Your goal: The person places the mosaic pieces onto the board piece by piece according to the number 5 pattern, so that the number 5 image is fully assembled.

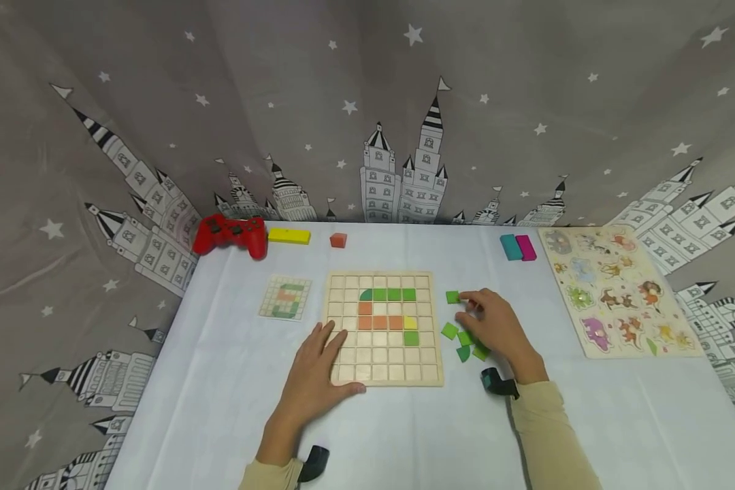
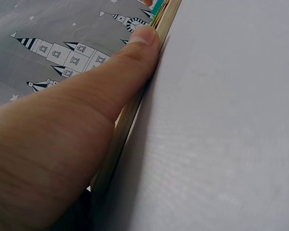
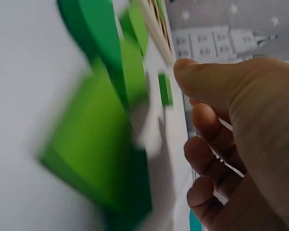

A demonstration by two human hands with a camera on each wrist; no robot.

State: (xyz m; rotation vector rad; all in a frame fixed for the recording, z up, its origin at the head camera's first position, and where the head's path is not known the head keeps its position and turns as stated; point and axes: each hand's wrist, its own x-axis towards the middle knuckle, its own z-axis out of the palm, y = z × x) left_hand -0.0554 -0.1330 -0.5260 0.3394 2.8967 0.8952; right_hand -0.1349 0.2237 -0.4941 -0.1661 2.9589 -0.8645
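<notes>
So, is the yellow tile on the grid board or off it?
On: the head view shows the yellow tile lying on the grid board, beside an orange tile.

A grey backdrop point(image 1: 514, 61) printed with white stars point(image 1: 413, 35) and castles point(image 1: 425, 167) borders a white-covered table point(image 1: 404, 435).

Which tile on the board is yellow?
The yellow tile just right of three orange tiles in a row, directly above a lone green tile. The others visible on the board are orange or green.

Head camera high, facing forward-down; wrist cameras close, tilted; head, left wrist share board point(image 1: 380, 338).
</notes>
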